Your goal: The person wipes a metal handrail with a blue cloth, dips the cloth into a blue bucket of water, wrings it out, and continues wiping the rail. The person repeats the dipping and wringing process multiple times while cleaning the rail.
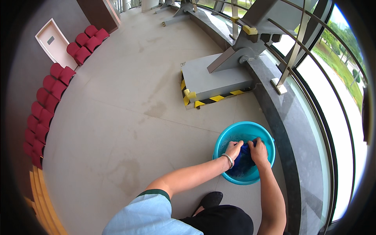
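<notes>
A turquoise plastic basin [221, 138] stands on the floor in front of me, holding water with some suds. Both my hands are inside its rim, gripping a dark blue cloth [245, 155] that hangs into the water. My left hand [234, 149], with a silver bangle at the wrist, pinches the cloth from the left. On the other side my right hand [258, 151] has its fingers closed on the cloth's upper part. The lower end of the cloth lies in the water, its outline hard to make out.
Right of the basin runs a dark stone ledge [286, 126] with metal railings [320, 61] along the windows. Beyond stands a grey steel base [214, 77] with yellow-black tape and yellow corner guards. Red folding seats [48, 100] line the left wall. Stains mark the tiled floor [117, 123].
</notes>
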The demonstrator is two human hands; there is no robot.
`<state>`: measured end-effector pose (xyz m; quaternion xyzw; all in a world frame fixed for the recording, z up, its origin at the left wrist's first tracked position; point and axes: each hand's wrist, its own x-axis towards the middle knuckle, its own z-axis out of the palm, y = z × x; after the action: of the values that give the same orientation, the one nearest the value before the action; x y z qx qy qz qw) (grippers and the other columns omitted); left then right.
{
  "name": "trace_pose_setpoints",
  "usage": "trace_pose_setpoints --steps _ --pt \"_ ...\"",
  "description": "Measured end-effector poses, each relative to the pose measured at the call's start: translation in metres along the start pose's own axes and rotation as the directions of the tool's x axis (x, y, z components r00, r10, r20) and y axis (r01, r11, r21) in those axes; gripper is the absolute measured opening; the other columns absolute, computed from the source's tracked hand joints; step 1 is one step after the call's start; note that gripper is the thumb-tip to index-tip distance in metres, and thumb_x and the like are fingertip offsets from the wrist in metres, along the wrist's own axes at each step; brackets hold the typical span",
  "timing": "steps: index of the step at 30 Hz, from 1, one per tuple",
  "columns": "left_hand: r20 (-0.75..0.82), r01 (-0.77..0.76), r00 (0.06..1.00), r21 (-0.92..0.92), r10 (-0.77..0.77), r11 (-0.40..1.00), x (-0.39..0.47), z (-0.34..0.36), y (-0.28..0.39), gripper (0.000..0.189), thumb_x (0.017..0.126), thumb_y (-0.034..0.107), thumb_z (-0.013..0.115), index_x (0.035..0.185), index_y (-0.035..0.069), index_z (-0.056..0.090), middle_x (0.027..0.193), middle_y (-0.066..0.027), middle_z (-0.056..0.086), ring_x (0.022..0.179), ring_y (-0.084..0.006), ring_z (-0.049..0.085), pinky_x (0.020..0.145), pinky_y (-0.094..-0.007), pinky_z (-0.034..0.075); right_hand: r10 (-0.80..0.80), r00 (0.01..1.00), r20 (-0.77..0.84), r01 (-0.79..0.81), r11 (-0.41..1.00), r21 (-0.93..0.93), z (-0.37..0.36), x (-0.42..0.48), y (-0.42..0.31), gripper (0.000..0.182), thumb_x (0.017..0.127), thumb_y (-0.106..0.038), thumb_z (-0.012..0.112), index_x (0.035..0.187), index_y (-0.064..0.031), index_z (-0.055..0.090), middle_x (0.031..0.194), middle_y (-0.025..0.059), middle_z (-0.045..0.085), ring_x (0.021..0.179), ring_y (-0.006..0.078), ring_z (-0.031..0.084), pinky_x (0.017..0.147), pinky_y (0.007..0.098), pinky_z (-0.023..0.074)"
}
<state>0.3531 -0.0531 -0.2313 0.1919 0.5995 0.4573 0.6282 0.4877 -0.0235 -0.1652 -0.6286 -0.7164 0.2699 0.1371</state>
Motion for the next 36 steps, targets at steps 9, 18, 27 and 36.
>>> trace_pose_setpoints --steps 9,18,27,36 --pt "0.010 0.246 0.969 -0.130 -0.247 0.960 -0.020 0.032 0.027 0.059 0.091 0.047 0.052 0.137 0.011 0.046 0.145 -0.0134 0.043 0.133 -0.0286 0.040 0.106 -0.0571 0.027 -0.030 0.966 0.257 0.041 0.999 -0.037 -0.006 -0.009 0.023 0.038 0.079 -0.009 0.059 0.117 -0.0105 0.065 0.114 0.0173 0.066 0.107 0.0366 0.061 0.093 0.0447 0.0486" --pt "0.629 0.314 0.775 -0.464 0.058 0.828 -0.036 -0.007 0.026 0.051 0.099 0.049 0.044 0.132 0.011 0.046 0.120 -0.0102 0.054 0.113 -0.0210 0.053 0.102 -0.0401 0.043 -0.254 0.844 -0.473 0.450 0.815 0.365 -0.020 -0.074 -0.079 0.013 0.084 -0.019 0.063 0.079 -0.0070 0.059 0.079 0.0129 0.063 0.070 0.0294 0.063 0.064 0.0381 0.0500" --pt "0.314 0.298 0.931 -0.368 -0.184 0.881 -0.052 0.014 0.043 0.026 0.100 0.042 0.045 0.098 0.017 0.054 0.101 -0.0014 0.060 0.100 -0.0160 0.059 0.091 -0.0330 0.048 -0.106 0.889 -0.445 0.244 0.933 0.265 0.006 -0.031 -0.052 0.025 0.089 -0.027 0.061 0.072 -0.0084 0.058 0.065 0.0152 0.063 0.058 0.0340 0.063 0.053 0.0416 0.0489" --pt "0.344 -0.262 0.922 0.219 0.177 0.940 -0.055 -0.011 0.081 0.030 0.100 0.041 0.050 0.104 0.011 0.055 0.102 0.0012 0.051 0.091 -0.0051 0.045 0.079 -0.0235 0.039 -0.187 0.970 -0.153 0.168 0.978 -0.127 -0.019 -0.012 0.003 0.013 0.085 -0.006 0.056 0.099 -0.0066 0.057 0.092 0.0176 0.064 0.089 0.0333 0.063 0.074 0.0436 0.0503"
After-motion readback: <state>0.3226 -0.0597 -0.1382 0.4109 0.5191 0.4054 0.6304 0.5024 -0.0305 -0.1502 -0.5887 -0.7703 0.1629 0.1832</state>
